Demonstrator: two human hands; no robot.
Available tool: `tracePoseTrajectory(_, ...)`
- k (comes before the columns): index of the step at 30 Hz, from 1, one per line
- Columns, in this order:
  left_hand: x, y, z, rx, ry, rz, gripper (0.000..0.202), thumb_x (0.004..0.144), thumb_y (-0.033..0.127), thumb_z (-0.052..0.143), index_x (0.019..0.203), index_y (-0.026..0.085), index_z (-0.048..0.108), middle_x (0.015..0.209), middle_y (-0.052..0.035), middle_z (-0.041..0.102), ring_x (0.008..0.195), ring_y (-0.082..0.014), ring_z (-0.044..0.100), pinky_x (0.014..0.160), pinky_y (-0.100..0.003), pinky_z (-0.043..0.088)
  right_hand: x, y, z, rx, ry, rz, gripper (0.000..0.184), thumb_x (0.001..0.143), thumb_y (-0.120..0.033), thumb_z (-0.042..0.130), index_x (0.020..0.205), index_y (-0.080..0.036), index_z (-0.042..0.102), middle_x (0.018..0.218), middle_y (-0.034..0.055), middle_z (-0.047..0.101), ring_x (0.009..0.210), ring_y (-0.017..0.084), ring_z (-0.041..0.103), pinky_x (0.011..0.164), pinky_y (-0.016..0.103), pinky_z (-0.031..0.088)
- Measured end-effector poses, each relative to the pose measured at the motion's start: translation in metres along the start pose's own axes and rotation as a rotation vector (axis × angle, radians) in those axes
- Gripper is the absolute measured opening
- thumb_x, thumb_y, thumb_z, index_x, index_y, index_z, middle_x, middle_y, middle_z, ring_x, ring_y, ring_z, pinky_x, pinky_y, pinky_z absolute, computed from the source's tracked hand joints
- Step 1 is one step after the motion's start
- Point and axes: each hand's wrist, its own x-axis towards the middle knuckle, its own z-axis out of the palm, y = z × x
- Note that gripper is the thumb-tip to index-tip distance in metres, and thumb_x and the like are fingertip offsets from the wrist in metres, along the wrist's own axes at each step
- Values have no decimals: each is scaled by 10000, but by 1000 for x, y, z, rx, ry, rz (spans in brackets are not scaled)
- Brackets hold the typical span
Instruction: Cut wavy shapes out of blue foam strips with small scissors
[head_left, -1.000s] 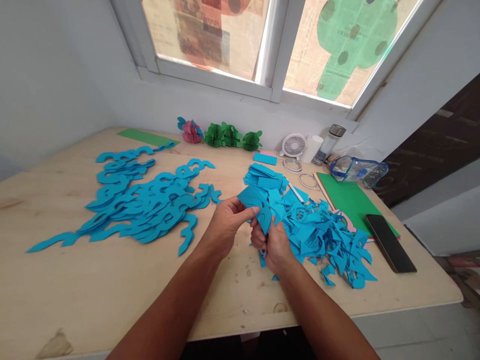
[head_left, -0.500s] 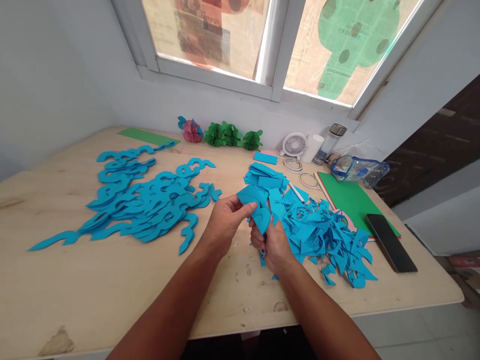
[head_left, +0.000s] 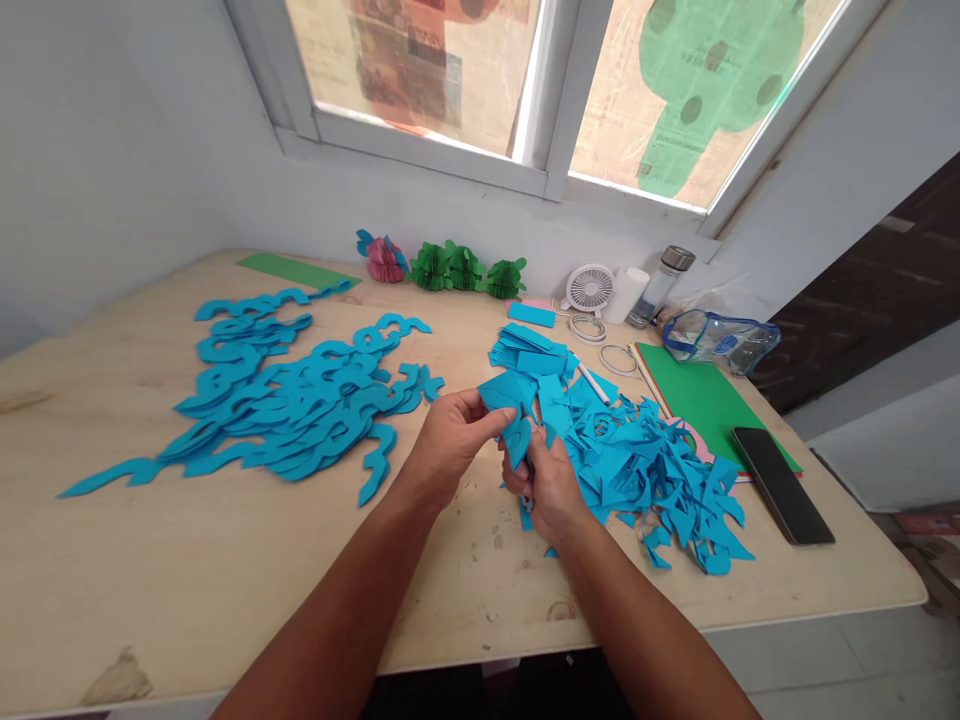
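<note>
A folded piece of blue paper is pinched between the thumb and fingers of my left hand, its curved edge hanging down. My right hand is closed right beside it around a pair of scissors, mostly hidden by the fingers; only a bit of the handle shows and the blades are at the paper. Right of my hands lies a heap of blue paper scraps. On the left spreads a pile of wavy blue paper cutouts.
Behind the scraps are folded blue papers and a white pen. At right lie a black phone and green paper. Along the wall stand green paper ornaments, a small fan and a bottle.
The blue paper has turned and bent slightly between my hands, and its lower curved part looks narrower. Both hands have stayed nearly in place, still holding on.
</note>
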Motion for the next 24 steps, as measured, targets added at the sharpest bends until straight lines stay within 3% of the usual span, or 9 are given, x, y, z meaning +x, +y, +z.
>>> tracePoseTrajectory(6, 1, -4, -3, -13, 12, -13, 102, 672, 241, 683, 627, 159, 640, 591, 6, 597, 571, -132, 504, 588, -268, 428, 0, -1, 3, 12, 40, 23, 502, 710, -663, 599, 633, -175, 510, 390, -99, 336, 343, 42, 220, 357, 195, 136)
tracePoseTrajectory(13, 2, -4, -3, -60, 25, 0, 92, 673, 251, 696, 698, 167, 671, 675, -13, 665, 715, -175, 581, 742, -311, 478, -2, -4, 7, 37, 63, 45, 514, 685, -628, 650, 574, -206, 377, 385, -116, 307, 340, 35, 206, 350, 186, 139)
tracePoseTrajectory(24, 3, -6, -5, -30, 27, -41, 127, 645, 269, 711, 630, 174, 628, 631, 2, 636, 656, -165, 568, 684, -298, 471, -4, -4, 6, 48, 48, 62, 473, 709, -589, 656, 609, -197, 409, 400, -111, 344, 346, 33, 233, 359, 184, 133)
